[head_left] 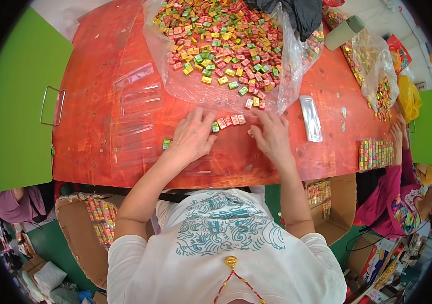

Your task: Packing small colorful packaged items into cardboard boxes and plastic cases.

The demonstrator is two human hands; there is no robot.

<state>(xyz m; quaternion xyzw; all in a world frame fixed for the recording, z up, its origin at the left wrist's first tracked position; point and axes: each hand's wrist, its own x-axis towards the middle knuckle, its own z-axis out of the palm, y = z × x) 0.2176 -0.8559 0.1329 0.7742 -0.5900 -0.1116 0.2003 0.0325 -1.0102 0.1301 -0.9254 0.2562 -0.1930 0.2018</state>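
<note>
A short row of small wrapped sweets in green, yellow, red and pink lies on the red table between my hands. My left hand rests at the left end of the row, fingers stretched forward and apart. Beside its wrist a green-and-yellow sweet shows, partly hidden by the hand. At the right end is my right hand, thumb and fingers spread; its thumb is close to a single pale sweet. Just beyond its fingertips lie a few loose sweets. What is under both palms is hidden.
A big pile of sweets spreads over a clear plastic bag. Clear plastic trays lie left, a shiny clear tray right. A bottle stands far right. A co-worker's hand touches packed sweets. Cardboard boxes stand below.
</note>
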